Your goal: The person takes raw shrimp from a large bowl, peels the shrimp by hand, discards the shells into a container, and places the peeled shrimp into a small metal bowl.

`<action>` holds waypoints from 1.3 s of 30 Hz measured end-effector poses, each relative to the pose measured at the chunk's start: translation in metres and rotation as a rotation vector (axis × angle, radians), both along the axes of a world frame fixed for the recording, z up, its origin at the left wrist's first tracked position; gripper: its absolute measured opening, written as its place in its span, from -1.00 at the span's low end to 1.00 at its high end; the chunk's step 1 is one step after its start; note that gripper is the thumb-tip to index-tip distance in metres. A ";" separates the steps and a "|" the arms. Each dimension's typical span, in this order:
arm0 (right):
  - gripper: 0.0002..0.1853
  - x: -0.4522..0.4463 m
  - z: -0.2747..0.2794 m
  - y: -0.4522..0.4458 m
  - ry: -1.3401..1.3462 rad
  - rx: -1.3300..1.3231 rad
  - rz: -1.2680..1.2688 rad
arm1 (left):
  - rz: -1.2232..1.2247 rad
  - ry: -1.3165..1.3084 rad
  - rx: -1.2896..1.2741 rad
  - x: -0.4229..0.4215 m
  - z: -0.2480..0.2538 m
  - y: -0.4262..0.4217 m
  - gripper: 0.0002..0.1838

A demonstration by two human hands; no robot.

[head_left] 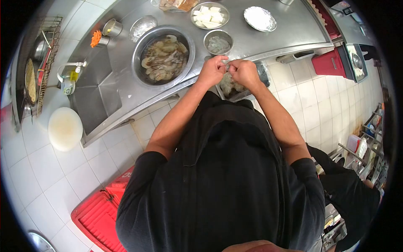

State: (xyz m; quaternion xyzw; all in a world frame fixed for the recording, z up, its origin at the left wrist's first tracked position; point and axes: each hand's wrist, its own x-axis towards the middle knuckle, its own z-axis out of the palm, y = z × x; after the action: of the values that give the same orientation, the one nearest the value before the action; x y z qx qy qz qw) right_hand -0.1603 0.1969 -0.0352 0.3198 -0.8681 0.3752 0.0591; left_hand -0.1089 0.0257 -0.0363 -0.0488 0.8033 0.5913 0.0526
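Observation:
My left hand (213, 71) and my right hand (244, 73) nearly meet at the counter's front edge, fingers pinched together around something small that I cannot make out. Just below them a tray (247, 93) holds greyish shells or shrimp pieces, partly covered by my hands. A small metal bowl (218, 42) with pale, translucent pieces stands right beyond my hands. Left of my left hand is a large metal bowl (189, 38) of whole raw shrimp in liquid.
On the steel counter (289, 31) are a bowl of white cubes (208, 16), a foil-like plate (260, 19), and cups, one with orange strips (96, 38). A sink (94, 94) lies left. A red bin (328, 63) stands right; a person in black (350, 193) is at lower right.

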 end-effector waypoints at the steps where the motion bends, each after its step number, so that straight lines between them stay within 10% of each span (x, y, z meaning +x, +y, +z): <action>1: -0.87 -0.001 -0.006 0.001 -0.021 -0.069 -0.041 | -0.014 0.005 0.006 0.000 0.000 0.000 -0.61; 10: -0.86 0.000 -0.031 0.019 -1.202 -0.973 -0.200 | 0.012 0.120 0.158 -0.011 -0.011 0.017 -0.68; 13: -0.86 0.001 -0.019 0.020 -1.175 -0.997 -0.208 | 0.037 0.095 0.113 -0.012 -0.013 0.019 -0.73; 22: -0.87 0.007 0.015 0.024 0.086 -0.222 -0.218 | 0.168 0.050 0.261 -0.010 -0.002 0.034 -0.72; 29: -0.91 0.007 -0.002 0.023 -0.025 -0.256 -0.288 | 0.190 -0.195 0.488 -0.013 -0.003 0.034 -0.59; 36: -0.84 -0.013 -0.035 0.063 -0.077 0.254 -0.227 | 0.130 -0.150 0.261 -0.013 -0.030 0.026 -0.56; 39: -0.81 -0.009 -0.040 0.066 0.083 0.048 -0.110 | 0.086 -0.102 0.100 -0.013 -0.036 0.022 -0.54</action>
State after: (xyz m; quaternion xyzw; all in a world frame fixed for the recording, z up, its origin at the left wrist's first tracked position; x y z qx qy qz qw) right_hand -0.1691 0.2631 -0.0749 0.2882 -0.8898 0.3369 0.1081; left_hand -0.1219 0.0473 -0.0723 -0.1106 0.7663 0.6290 0.0701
